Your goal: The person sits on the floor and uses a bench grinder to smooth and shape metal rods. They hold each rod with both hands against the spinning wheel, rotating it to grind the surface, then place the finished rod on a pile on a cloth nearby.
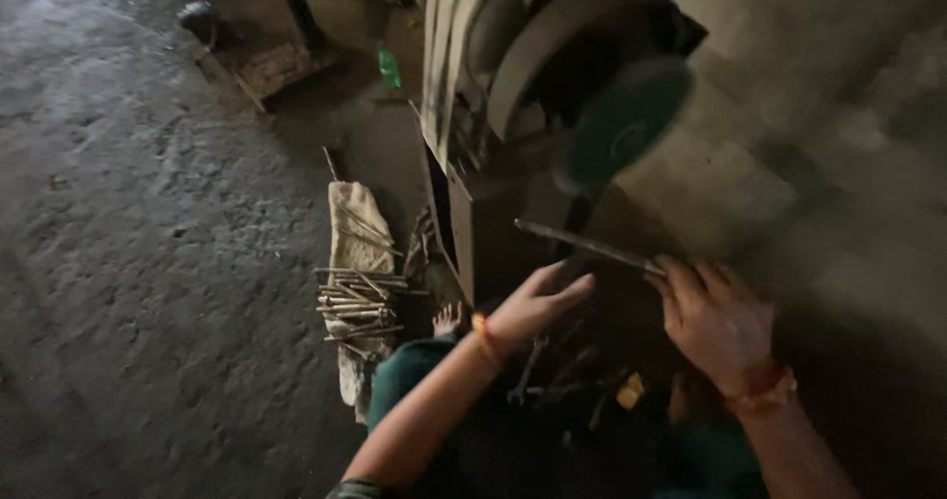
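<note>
A long thin metal rod (582, 245) points up-left from my right hand (712, 320), which is closed around its near end. The rod's far tip lies below the green grinding wheel (623, 124) of a bench grinder (523, 75), not touching the wheel. My left hand (538, 307) hovers just under the rod's middle with fingers spread, holding nothing. Both wrists wear orange thread bands.
A pile of several metal rods (357, 302) lies on a cloth sack (357, 233) on the concrete floor at left. Spanners and small tools (552, 381) lie on the dark floor between my knees. My bare foot (449, 319) rests beside the grinder's stand (488, 238).
</note>
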